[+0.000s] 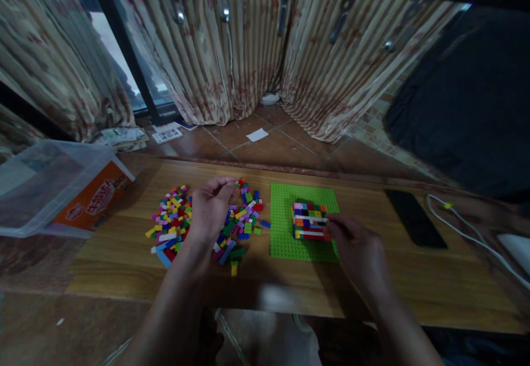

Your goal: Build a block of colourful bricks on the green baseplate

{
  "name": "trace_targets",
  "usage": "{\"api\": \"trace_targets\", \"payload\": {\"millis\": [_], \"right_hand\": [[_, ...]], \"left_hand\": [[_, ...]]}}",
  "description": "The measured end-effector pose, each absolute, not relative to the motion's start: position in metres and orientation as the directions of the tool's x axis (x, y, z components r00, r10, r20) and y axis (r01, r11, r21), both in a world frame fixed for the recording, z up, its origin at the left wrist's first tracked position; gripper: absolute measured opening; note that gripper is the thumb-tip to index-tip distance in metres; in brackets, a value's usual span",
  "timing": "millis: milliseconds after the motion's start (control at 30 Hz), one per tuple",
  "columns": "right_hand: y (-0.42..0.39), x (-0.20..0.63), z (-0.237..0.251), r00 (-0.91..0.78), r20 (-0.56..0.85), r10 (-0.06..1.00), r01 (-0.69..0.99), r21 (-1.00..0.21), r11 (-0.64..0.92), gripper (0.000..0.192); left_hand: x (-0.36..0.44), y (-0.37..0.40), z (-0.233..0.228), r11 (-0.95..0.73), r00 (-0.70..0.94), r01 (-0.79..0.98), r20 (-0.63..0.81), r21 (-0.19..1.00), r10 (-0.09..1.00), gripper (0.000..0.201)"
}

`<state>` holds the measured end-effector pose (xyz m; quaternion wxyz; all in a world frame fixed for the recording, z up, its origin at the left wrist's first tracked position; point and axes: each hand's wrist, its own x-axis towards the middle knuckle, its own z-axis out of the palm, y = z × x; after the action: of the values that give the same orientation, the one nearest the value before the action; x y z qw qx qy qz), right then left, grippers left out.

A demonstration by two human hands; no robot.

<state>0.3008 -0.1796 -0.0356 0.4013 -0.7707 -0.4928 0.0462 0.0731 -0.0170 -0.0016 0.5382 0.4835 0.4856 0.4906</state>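
My left hand (212, 206) is over a pile of small coloured building bricks (250, 211), its thumb and forefinger pinched together at the pile's far side. Whether a brick is between those fingertips is too small to tell. A green studded baseplate (281, 244) lies right of the pile. On it stands a low block of bricks (308, 221) in several colours, laid in rows. My right hand (358, 244) reaches to the block's right side, its fingertips closed against that edge. Its fingers hide what they pinch there.
A clear plastic tub (53, 162) with an orange label stands at the table's left end. To the right are a black phone (415, 218) and a white cable (459, 228). Papers (168, 133) lie on the tiled floor beyond the wooden table (256, 283), before striped curtains (199, 51).
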Motion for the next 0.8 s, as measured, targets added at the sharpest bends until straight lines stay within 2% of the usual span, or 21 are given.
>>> {"api": "trace_targets", "payload": {"millis": [200, 367, 800], "right_hand": [[-0.175, 0.302, -0.041, 0.41, 0.32, 0.854, 0.754, -0.646, -0.12, 0.022], [-0.168, 0.301, -0.046, 0.44, 0.35, 0.827, 0.751, -0.649, -0.124, 0.024], [-0.164, 0.302, -0.053, 0.508, 0.292, 0.811, 0.639, -0.758, -0.128, 0.02]], "left_hand": [[0.078, -0.019, -0.003, 0.037, 0.069, -0.029, -0.035, 0.999, 0.997, 0.024], [0.077, -0.018, -0.004, 0.025, 0.061, -0.018, -0.024, 1.0, 0.998, 0.022], [0.073, -0.018, -0.002, 0.04, 0.057, -0.039, -0.038, 0.998, 0.998, 0.018]]}}
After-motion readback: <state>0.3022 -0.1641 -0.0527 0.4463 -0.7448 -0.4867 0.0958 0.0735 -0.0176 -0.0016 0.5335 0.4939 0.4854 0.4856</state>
